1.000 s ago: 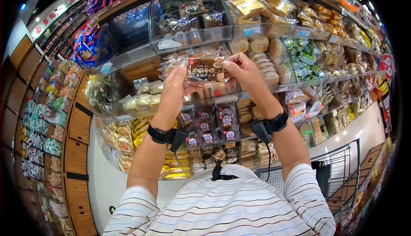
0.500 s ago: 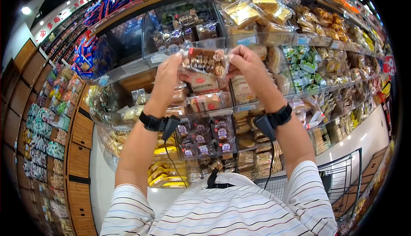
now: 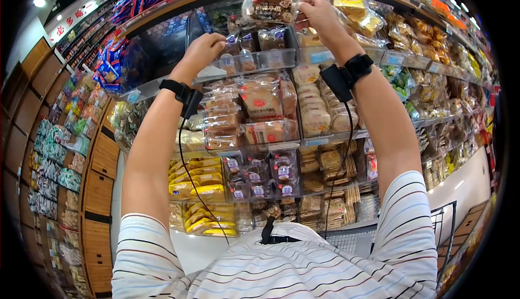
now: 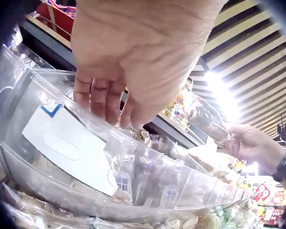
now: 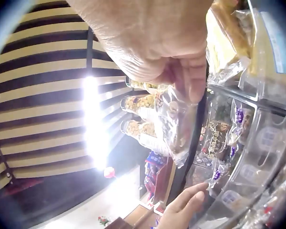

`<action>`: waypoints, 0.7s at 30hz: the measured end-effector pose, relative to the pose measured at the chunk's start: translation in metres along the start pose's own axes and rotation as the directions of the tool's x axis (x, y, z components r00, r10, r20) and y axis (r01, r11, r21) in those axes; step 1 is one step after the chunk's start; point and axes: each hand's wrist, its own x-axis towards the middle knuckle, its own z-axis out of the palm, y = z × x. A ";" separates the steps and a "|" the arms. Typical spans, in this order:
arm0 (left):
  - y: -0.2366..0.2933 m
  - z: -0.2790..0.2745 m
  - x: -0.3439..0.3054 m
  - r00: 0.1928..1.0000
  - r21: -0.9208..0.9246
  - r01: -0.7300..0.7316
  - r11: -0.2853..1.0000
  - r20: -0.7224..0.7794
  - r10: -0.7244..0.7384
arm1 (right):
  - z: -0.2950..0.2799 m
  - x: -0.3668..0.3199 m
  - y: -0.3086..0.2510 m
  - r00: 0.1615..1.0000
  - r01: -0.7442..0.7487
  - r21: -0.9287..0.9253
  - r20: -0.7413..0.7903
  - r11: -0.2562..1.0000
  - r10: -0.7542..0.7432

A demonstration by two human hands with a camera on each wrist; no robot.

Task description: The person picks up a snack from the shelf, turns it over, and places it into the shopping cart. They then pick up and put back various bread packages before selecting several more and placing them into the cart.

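Note:
My right hand is raised to the top shelf and pinches the end of a clear packet of brown snacks. The right wrist view shows this packet hanging from the thumb and fingers of the right hand. My left hand is lower and to the left, off the packet. Its fingers curl over the rim of a clear plastic bin holding small wrapped cakes. The bin sits just below the packet.
Curved shelves carry several clear bins of wrapped pastries and biscuits. Blue packs are stacked at upper left. Wooden cabinets stand on the left, and a wire cart is at lower right.
Both arms rose. My left hand let go of the packet and moved down-left to the bin's rim, while the right hand alone carried the packet up to the top shelf.

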 end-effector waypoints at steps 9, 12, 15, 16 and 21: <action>-0.028 0.030 0.000 0.977 -0.010 0.078 0.997 -0.196 -0.079 | 0.020 0.036 0.024 0.999 0.030 -0.195 -0.013 0.980 -0.033; -0.024 0.034 -0.004 0.959 -0.065 0.129 0.989 -0.244 -0.141 | 0.026 0.048 0.032 0.999 0.028 -0.202 -0.015 0.979 -0.032; -0.017 0.034 -0.008 0.946 -0.091 0.152 0.984 -0.275 -0.171 | 0.033 0.060 0.043 1.000 0.019 -0.204 -0.013 0.979 -0.022; -0.017 0.034 -0.008 0.942 -0.101 0.152 0.983 -0.285 -0.175 | 0.035 0.062 0.048 1.000 0.019 -0.217 -0.017 0.976 -0.024; -0.019 0.031 -0.006 0.945 -0.154 0.145 0.977 -0.273 -0.183 | 0.046 0.069 0.074 0.976 0.126 -0.360 -0.122 0.924 -0.181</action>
